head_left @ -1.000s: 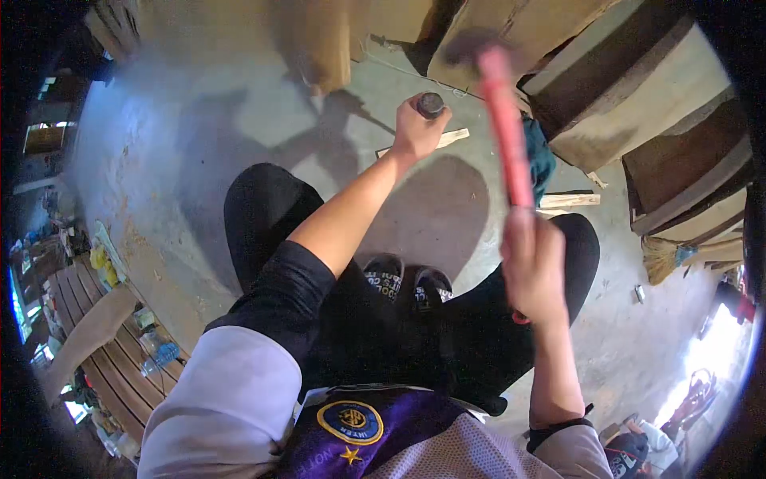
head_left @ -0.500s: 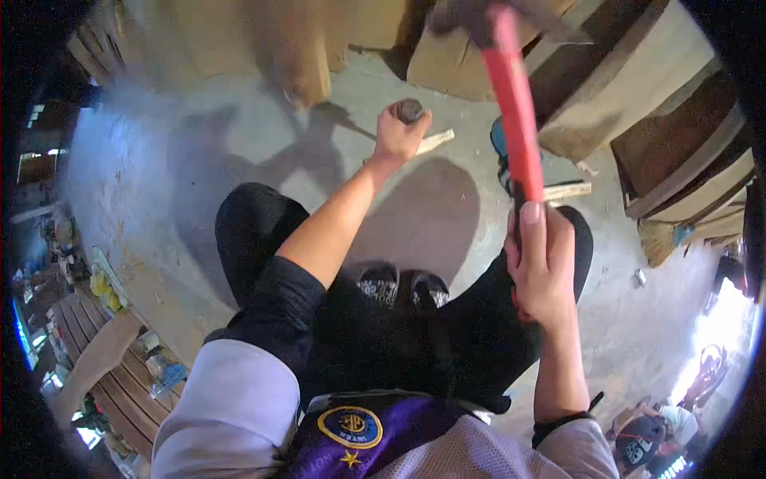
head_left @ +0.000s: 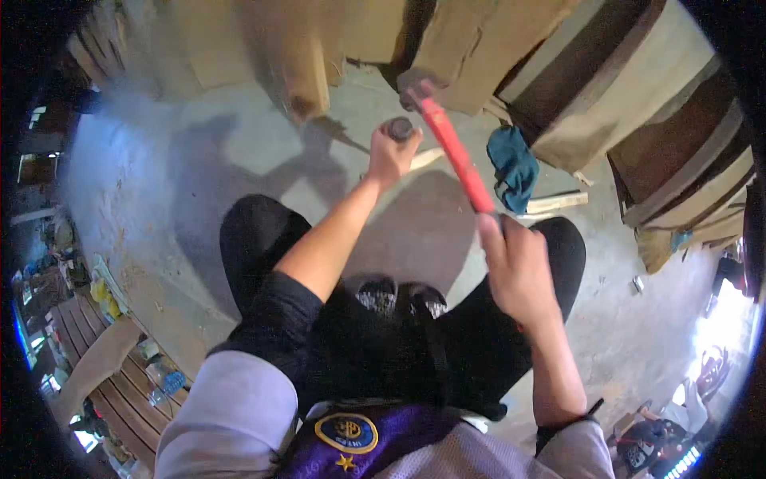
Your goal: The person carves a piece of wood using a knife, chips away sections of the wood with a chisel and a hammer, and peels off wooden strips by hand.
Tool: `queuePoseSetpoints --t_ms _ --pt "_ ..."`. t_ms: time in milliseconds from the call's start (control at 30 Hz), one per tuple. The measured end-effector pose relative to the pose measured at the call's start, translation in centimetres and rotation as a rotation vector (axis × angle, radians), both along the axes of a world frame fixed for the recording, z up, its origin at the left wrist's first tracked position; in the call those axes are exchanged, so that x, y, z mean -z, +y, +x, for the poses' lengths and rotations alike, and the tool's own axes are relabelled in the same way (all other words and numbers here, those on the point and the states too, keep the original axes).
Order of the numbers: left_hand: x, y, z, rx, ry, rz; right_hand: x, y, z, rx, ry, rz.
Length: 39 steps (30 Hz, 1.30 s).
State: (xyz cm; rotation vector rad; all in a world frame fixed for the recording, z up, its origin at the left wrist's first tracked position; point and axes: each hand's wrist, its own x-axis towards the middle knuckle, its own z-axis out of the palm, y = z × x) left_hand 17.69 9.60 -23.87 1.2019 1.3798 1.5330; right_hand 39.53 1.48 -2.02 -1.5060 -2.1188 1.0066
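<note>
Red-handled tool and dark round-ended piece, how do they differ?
The red-handled tool looks mostly bright red; the dark piece shows mainly its round, blackish end. The red-handled tool slants across the view in the right hand; the dark piece is seen end-on in the left hand. Both are gripped.

Grey floor (head_left: 598,327) — teal cloth (head_left: 515,169) on it, pale wood (head_left: 560,202) just beside.
</note>
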Motion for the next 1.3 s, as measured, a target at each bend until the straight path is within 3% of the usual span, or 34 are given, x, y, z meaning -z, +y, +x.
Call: queuePoseSetpoints --t_ms 33,133,167,200,233,300,333,400,500,567,600,633,700,800,967,1033,1067,1167,1233,1300 --pt "0.8 0.3 -0.7 -0.010 0.202 0.154 -1.7 0.1 0.1 -0.009 0.003 -0.056" --pt "0.0 -0.2 0.2 -0.084 0.040 -0.123 -1.9 -0.6 0.1 0.097 0.166 -0.136" --pt "0.1 -0.7 -0.7 0.053 0.104 -0.022 -0.5 -0.5 0.3 0.020 0.092 -0.027" --pt "0.4 -0.6 -0.4 0.001 0.055 -0.010 1.3 -0.1 0.4 -0.064 0.023 0.090" --pt "0.6 -0.5 -0.1 -0.049 0.009 0.002 2.4 0.5 0.1 -0.036 -0.068 -0.082" --pt "0.1 -0.7 -0.6 -0.059 -0.116 -0.022 0.2 1.0 0.5 -0.011 0.047 -0.110" --pt "-0.8 -0.9 -0.8 -0.075 0.016 -0.105 -0.9 1.4 0.2 -0.011 0.107 -0.134" --pt "-1.4 -1.3 -0.9 0.015 -0.046 -0.179 -0.6 1.2 0.0 0.007 0.132 -0.164" --pt "-2.0 -1.4 -0.4 0.043 0.168 0.037 1.7 1.1 -0.4 -0.017 0.075 -0.120" --pt "1.2 -0.9 -0.6 -0.069 0.180 0.043 3.9 1.5 -0.6 -0.040 0.027 0.007" --pt "2.5 -0.7 -0.8 -0.135 0.184 0.042 2.6 2.1 -0.7 -0.026 -0.037 -0.154" --pt "0.7 -1.0 -0.9 -0.105 -0.012 0.002 2.6 2.7 -0.9 0.002 0.013 -0.121" --pt "-1.3 -1.7 -0.7 -0.093 0.049 -0.162 2.4 4.5 -1.1 0.014 0.016 -0.187" --pt "-1.4 -0.9 -0.6 -0.110 0.088 -0.204 5.8 7.8 -2.6 0.115 -0.028 -0.272" --pt "-2.0 -1.0 -0.6 -0.106 0.204 -0.169 17.6 9.5 -4.5 0.038 -0.178 -0.520" --pt "-2.6 -0.7 -0.7 -0.090 0.104 -0.190 21.8 8.5 -4.6 0.007 -0.225 -0.603" --pt "-2.9 -0.8 -0.7 -0.080 0.053 -0.208 23.1 7.8 -4.4 -0.036 -0.258 -0.523" --pt "-2.1 -0.4 -1.1 -0.087 0.034 -0.117 23.8 7.0 -4.5 -0.055 -0.323 -0.450" --pt "-1.5 -0.2 -1.8 -0.114 -0.029 -0.122 22.6 7.1 -5.3 0.078 -0.324 -0.642" --pt "-1.1 -0.1 -2.9 -0.160 -0.072 -0.152 23.5 7.3 -5.1 0.048 -0.337 -0.615"
